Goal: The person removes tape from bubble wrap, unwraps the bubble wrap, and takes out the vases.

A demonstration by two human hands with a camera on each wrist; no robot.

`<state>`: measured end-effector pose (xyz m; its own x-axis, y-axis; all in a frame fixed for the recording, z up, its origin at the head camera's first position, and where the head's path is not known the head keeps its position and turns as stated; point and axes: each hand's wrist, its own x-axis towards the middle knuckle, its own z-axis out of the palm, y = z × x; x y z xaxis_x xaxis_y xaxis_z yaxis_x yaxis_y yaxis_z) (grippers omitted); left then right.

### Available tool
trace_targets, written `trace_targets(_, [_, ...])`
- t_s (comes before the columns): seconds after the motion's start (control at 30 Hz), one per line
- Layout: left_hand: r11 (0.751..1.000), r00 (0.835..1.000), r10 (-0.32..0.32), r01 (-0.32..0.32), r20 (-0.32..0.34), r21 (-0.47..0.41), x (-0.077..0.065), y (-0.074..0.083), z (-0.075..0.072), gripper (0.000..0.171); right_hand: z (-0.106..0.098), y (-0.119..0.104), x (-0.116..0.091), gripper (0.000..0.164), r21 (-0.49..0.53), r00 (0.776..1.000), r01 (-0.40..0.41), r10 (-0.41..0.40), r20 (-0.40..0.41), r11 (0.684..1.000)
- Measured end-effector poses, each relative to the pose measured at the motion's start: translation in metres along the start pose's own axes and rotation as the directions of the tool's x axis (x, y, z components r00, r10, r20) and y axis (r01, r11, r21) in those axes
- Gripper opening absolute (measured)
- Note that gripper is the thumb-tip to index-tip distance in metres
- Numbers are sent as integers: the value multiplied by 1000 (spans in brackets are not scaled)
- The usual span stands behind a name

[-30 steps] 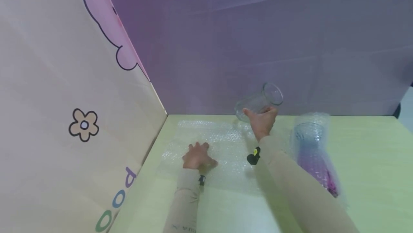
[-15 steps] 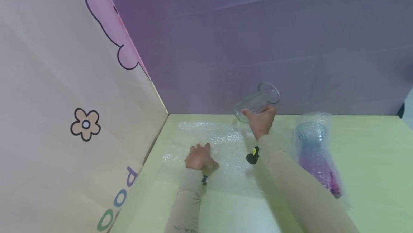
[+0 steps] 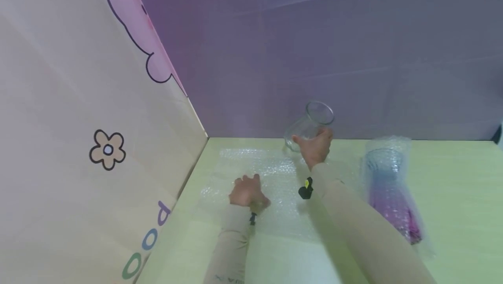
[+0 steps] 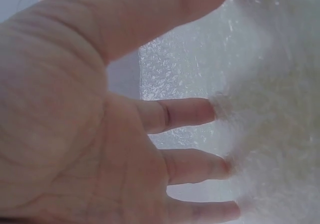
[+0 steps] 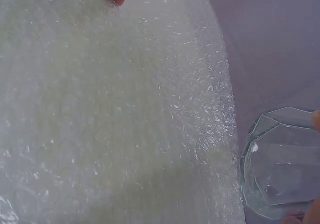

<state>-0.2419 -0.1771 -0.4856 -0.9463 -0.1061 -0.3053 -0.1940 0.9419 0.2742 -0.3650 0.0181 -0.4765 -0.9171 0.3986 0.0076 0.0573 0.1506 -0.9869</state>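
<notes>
A clear glass vase is in my right hand, thumb on one side and fingers on the other. It leans with its round rim up to the right, close to the back wall. The right wrist view shows its faceted base. My left hand rests its spread fingertips on a sheet of bubble wrap laid over the table. In the left wrist view the fingers are nearly straight and touch the wrap.
To the right lies a bubble-wrapped vase-like object, bluish at one end and purple-pink at the other. A purple-grey wall closes off the pale green table behind. A printed panel stands along the left.
My right hand has tipped the glass vase more upright, its rim shifting left. My left hand stays on the bubble wrap. The head view has turned slightly left.
</notes>
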Motion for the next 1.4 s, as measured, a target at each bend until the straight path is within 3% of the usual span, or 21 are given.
trace_targets(0.13, [1000, 1000, -5, 5, -2, 4, -3, 4, -2, 94, 0, -1, 2, 98, -56, 1000, -3, 3, -5, 998])
trace_targets(0.47, [998, 1000, -11, 11, 4, 61, -11, 8, -3, 92, 6, 5, 3, 99, -66, 1000, -18, 19, 13, 998])
trace_targets(0.87, [997, 1000, -15, 15, 12, 70, -8, 6, -2, 93, 14, 12, 4, 98, -98, 1000, -7, 9, 13, 995])
trace_targets(1.17, [998, 996, -53, 51, 67, 30, 1, 7, -2, 94, 17, 12, 2, 99, -177, 998, 48, -43, 35, 983])
trace_targets(1.4, [998, 999, -29, 28, 29, 49, -5, 7, -3, 95, 22, 12, 3, 102, -260, 995, 95, -93, 18, 961])
